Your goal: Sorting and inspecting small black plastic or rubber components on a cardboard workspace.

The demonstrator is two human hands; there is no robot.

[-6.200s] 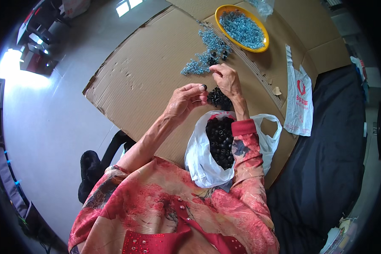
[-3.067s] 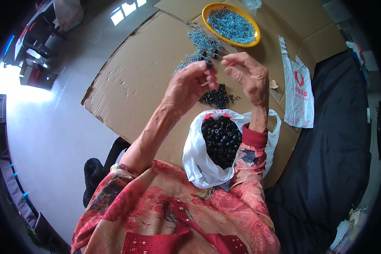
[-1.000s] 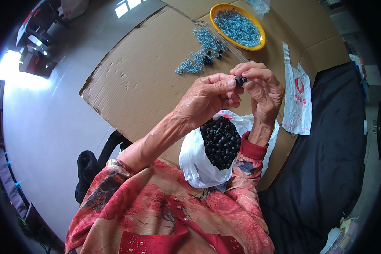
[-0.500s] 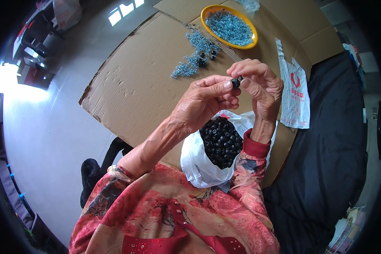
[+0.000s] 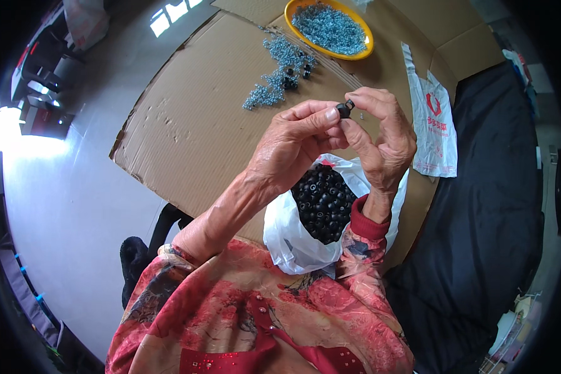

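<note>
My left hand (image 5: 296,134) pinches a small round black plastic part (image 5: 343,111) between thumb and forefinger, above the cardboard. My right hand (image 5: 386,137) meets it from the other side, its forefinger on the part's smaller upper end and its thumb close below. Whether this end is a separate piece, I cannot tell. Under my hands, an open white plastic bag (image 5: 283,234) holds many similar black parts (image 5: 321,202). Farther off, small bluish metal pieces, apparently screws (image 5: 287,53), lie in a loose pile with a few black parts (image 5: 290,82) at its edge.
A yellow oval bowl (image 5: 369,47) full of the same bluish pieces stands at the far side of the cardboard sheet (image 5: 187,112). Thin clear strips (image 5: 336,67) lie beside it. A flat white plastic bag (image 5: 435,134) rests at the right, next to black cloth (image 5: 480,187).
My right forefinger has shifted onto the upper end of the black part, and the right thumb has dropped lower. The left hand keeps its pinch. The whole view has shifted slightly.
</note>
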